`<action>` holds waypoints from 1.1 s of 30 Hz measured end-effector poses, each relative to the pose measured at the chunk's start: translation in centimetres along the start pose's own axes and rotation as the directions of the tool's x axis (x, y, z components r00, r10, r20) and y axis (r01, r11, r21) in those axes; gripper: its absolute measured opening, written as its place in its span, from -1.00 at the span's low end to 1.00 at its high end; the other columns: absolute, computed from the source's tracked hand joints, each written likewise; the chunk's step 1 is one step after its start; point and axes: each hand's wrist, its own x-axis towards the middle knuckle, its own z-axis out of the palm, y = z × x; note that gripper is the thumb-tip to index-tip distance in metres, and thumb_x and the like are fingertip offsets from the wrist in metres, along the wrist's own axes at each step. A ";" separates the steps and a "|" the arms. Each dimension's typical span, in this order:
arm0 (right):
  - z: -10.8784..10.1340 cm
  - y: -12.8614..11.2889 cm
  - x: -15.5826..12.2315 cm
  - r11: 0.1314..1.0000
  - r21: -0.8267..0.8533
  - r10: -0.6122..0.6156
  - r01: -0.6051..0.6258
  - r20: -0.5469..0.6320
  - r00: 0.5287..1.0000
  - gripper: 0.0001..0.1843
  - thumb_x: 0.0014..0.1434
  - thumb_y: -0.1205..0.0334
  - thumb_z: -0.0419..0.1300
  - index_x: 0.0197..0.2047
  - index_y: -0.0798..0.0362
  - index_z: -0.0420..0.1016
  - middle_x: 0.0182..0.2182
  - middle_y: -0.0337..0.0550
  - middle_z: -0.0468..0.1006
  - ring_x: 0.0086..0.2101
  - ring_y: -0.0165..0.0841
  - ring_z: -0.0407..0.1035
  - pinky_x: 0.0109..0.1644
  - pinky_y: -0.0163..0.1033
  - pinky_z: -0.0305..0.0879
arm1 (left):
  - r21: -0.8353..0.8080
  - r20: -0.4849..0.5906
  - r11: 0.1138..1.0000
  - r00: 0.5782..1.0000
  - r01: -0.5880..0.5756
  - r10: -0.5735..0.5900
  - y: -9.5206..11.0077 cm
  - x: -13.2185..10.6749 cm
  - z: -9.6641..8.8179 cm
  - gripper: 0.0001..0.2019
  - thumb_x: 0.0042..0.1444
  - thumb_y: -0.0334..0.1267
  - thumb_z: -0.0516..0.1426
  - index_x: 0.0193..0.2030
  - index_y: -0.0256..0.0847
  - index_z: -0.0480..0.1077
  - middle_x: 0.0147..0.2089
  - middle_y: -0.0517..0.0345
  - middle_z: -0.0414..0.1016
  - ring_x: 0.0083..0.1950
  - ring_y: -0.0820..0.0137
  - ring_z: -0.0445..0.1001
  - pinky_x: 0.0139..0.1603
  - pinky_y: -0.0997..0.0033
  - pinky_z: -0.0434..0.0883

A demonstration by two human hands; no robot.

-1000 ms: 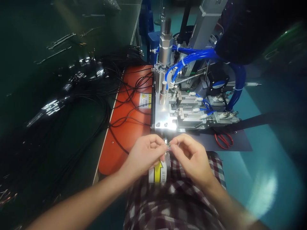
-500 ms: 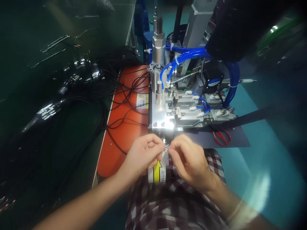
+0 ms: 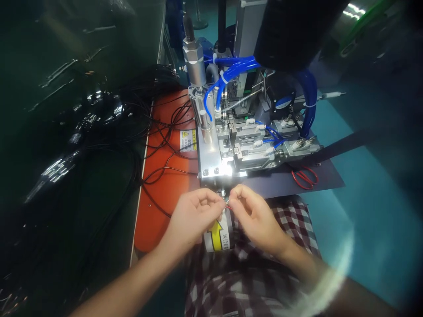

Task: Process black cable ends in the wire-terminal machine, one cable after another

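My left hand [image 3: 194, 215] and my right hand [image 3: 253, 215] meet fingertip to fingertip just in front of a metal machine [image 3: 244, 145]. Both are pinched shut on the end of a thin wire [image 3: 227, 204], which shows a bit of red between the fingertips. Below the hands sits a white cylinder with a yellow arrow label [image 3: 217, 235], over my checked shirt.
An orange mat [image 3: 165, 185] carries loose black cables [image 3: 132, 127] running left over the dark bench. The machine has blue air hoses [image 3: 228, 75] and a steel cylinder [image 3: 194, 61]. Red-handled scissors [image 3: 304, 177] lie on a dark sheet to the right.
The view has swung, so the machine sits further left and higher in the frame. My hands stay pinched together on the wire in front of it.
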 end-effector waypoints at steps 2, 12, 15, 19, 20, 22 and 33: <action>-0.1 -0.2 0.1 0.992 0.092 0.088 -0.091 0.034 0.996 -0.86 0.28 0.18 0.06 -0.31 0.04 0.28 -0.54 -0.35 0.18 -0.56 -0.48 0.02 -0.53 -0.33 0.02 | 0.008 -0.011 1.000 1.000 -0.007 0.007 -0.1 0.0 0.0 -0.82 0.04 -0.20 0.19 -0.48 -0.24 0.36 -0.78 0.45 0.04 -0.75 0.66 -0.08 -0.78 0.68 0.01; 0.0 -1.3 0.7 0.968 0.160 0.193 -0.193 0.017 0.981 -0.87 0.11 0.20 0.19 -0.39 0.08 0.37 -0.68 -0.42 0.12 -0.64 -0.52 -0.07 -0.59 -0.35 -0.11 | 0.032 -0.036 0.999 0.999 0.002 -0.001 0.1 0.0 0.0 -0.80 0.01 -0.19 0.21 -0.50 -0.24 0.35 -0.75 0.45 0.04 -0.73 0.66 -0.07 -0.78 0.67 0.01; 0.0 -1.3 0.9 0.948 0.207 0.234 -0.240 0.053 0.971 -0.84 0.10 0.17 0.19 -0.42 0.07 0.35 -0.70 -0.43 0.11 -0.65 -0.52 -0.06 -0.61 -0.37 -0.13 | 0.005 -0.032 1.000 0.999 0.009 -0.008 0.2 -0.1 0.2 -0.79 -0.01 -0.18 0.22 -0.51 -0.24 0.32 -0.76 0.45 0.04 -0.74 0.66 -0.08 -0.78 0.67 -0.01; -0.1 -1.1 1.0 0.919 0.270 0.270 -0.289 0.106 0.957 -0.80 0.10 0.12 0.18 -0.43 0.06 0.34 -0.74 -0.44 0.13 -0.67 -0.53 -0.04 -0.61 -0.38 -0.10 | -0.035 -0.015 0.999 1.000 0.019 -0.019 0.4 -0.3 0.3 -0.77 -0.01 -0.18 0.21 -0.53 -0.23 0.29 -0.78 0.45 0.02 -0.74 0.67 -0.11 -0.78 0.66 -0.04; 0.0 -1.1 1.1 0.915 0.281 0.271 -0.290 0.104 0.957 -0.79 0.09 0.11 0.19 -0.44 0.06 0.34 -0.74 -0.45 0.14 -0.67 -0.53 -0.03 -0.61 -0.38 -0.10 | -0.040 -0.014 0.999 1.000 0.020 -0.020 0.4 -0.3 0.3 -0.77 -0.01 -0.19 0.21 -0.54 -0.22 0.29 -0.78 0.45 0.02 -0.74 0.66 -0.11 -0.78 0.66 -0.04; 0.2 -1.1 1.1 0.912 0.296 0.271 -0.283 0.082 0.959 -0.78 0.08 0.10 0.20 -0.45 0.06 0.34 -0.74 -0.45 0.14 -0.67 -0.53 -0.03 -0.60 -0.38 -0.10 | -0.044 -0.015 0.999 1.000 0.020 -0.021 0.5 -0.4 0.3 -0.78 -0.01 -0.21 0.20 -0.55 -0.22 0.27 -0.78 0.44 0.03 -0.75 0.66 -0.10 -0.78 0.66 -0.05; 0.2 -1.3 1.3 0.921 0.278 0.268 -0.272 0.052 0.962 -0.80 0.04 0.14 0.27 -0.41 0.08 0.40 -0.71 -0.40 0.30 -0.67 -0.51 0.14 -0.58 -0.38 0.05 | -0.093 -0.023 0.996 1.000 -0.019 0.017 0.3 -0.5 0.5 -0.78 0.05 -0.18 0.17 -0.49 -0.21 0.25 -0.74 0.41 0.14 -0.73 0.65 -0.04 -0.75 0.67 -0.05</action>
